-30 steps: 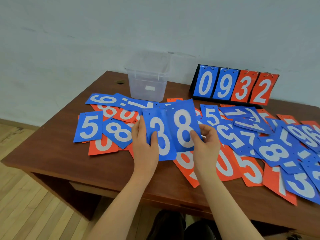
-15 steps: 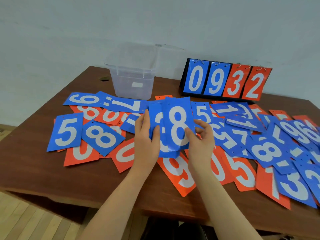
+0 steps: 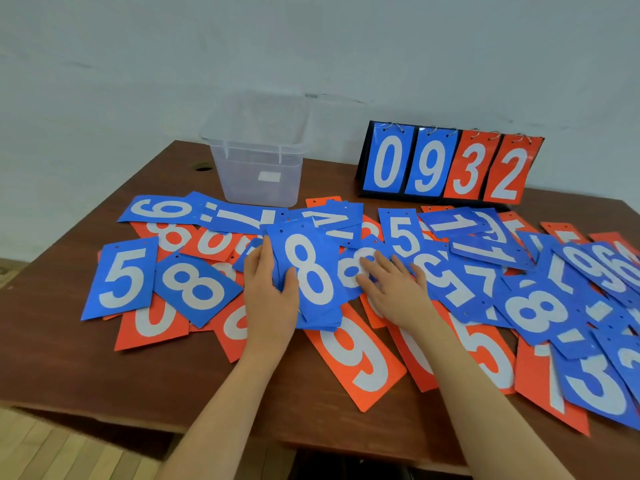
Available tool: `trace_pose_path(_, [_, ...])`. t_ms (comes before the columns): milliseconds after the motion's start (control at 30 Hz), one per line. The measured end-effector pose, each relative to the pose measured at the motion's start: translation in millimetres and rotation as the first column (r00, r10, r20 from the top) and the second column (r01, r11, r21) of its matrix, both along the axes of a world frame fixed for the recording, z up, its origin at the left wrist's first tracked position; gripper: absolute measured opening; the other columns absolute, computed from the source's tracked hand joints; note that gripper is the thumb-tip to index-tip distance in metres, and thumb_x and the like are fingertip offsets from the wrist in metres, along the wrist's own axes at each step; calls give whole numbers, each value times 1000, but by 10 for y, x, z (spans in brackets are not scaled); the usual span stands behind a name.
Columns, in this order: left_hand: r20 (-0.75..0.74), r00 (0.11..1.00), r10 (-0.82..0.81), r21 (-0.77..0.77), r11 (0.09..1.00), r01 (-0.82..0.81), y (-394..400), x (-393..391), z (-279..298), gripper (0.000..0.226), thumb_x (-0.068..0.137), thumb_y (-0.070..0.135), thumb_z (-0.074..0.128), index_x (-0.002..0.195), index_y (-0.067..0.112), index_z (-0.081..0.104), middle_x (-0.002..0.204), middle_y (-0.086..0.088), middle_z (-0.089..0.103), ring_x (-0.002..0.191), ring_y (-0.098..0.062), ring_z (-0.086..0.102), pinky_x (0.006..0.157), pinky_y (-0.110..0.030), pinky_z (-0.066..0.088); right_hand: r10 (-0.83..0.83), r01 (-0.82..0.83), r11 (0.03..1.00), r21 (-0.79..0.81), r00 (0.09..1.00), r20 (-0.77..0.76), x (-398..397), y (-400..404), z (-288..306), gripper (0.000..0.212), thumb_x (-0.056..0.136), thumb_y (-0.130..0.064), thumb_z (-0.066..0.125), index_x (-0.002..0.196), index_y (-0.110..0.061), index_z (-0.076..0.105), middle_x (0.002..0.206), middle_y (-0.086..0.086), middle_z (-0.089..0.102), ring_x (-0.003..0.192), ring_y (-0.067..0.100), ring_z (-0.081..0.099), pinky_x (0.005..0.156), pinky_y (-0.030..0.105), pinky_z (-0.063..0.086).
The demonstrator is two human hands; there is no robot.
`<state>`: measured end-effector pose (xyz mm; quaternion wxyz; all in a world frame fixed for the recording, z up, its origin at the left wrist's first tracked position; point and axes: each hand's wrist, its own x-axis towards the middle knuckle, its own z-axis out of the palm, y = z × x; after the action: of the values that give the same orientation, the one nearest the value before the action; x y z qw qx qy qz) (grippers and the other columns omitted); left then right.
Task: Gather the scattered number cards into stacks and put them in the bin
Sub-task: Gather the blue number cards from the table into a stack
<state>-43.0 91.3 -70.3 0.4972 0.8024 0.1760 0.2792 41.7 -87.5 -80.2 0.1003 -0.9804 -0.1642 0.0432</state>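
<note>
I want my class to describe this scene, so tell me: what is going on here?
A person is gathering number cards at a brown table. The left hand grips a small stack topped by a blue 8, while the right hand lies flat on another blue card. Many cards are loose, and the clear bin looks empty.

The left hand (image 3: pixel 268 299) grips a small stack of blue cards, an 8 on top (image 3: pixel 308 268), just in front of the clear bin (image 3: pixel 258 168); right of that stack, the right hand (image 3: pixel 391 289) rests flat on another blue 8 card (image 3: pixel 353 268) lying on the desk (image 3: pixel 69 341)
</note>
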Motion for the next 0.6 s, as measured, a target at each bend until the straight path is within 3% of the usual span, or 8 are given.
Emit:
trace_pose_path(100, [-14,1000,-8,2,1000,8,7,-44,3,58,92,18,52,144,20,25,143,-1,32,125,-5,34,83,-18,41,48,-56,984,169,998,50,-132,-140,35,33,98,-42,36,124,-32,54,144,-9,44,142,14,25,114,38,-10])
trace_pose_path(167, [-35,999,-33,7,999,33,-22,-67,4,58,92,17,52,144,20,25,143,-1,32,128,-9,33,86,-18,39,84,-100,968,229,993,81,-230,-237,42,23,96,-37,45,113,-28,58,133,-11,54,139,11,30,113,38,-12])
trace_pose_path(267, [-54,996,-72,35,997,74,-95,-102,-4,58,93,18,51,144,21,24,144,-1,31,128,-6,31,86,-15,37,76,-99,957,271,993,92,-303,-321,4,23,91,-35,55,112,-29,58,133,-14,52,137,9,33,114,39,-7])
trace_pose_path(367, [-58,995,-80,39,996,82,-131,-118,14,58,93,18,50,145,21,23,145,-1,30,130,-8,31,85,-13,35,-78,31,938,345,989,123,-267,-329,42,40,85,-41,61,124,-33,53,136,-11,46,132,14,34,111,41,9])
trace_pose_path(467, [-58,994,-90,40,995,93,-137,-105,50,57,94,19,49,145,21,23,146,-1,29,132,-9,30,84,-13,37,-181,173,962,211,983,20,-117,-309,127,66,80,-54,63,137,-31,40,143,-3,31,134,23,23,111,44,14])
trace_pose_path(533, [-60,994,-90,44,995,93,-134,-82,62,56,94,19,48,145,22,23,148,0,28,130,-4,29,77,-3,36,-189,191,976,108,981,-32,-31,-299,158,71,76,-60,63,136,-29,41,143,-1,28,134,25,23,111,44,15])
trace_pose_path(600, [-58,993,-101,48,993,104,-128,-50,62,56,95,19,47,145,22,22,148,1,27,122,3,26,62,4,36,-191,199,974,112,979,-76,16,-293,170,68,74,-60,65,130,-28,45,141,0,29,132,25,25,110,43,17])
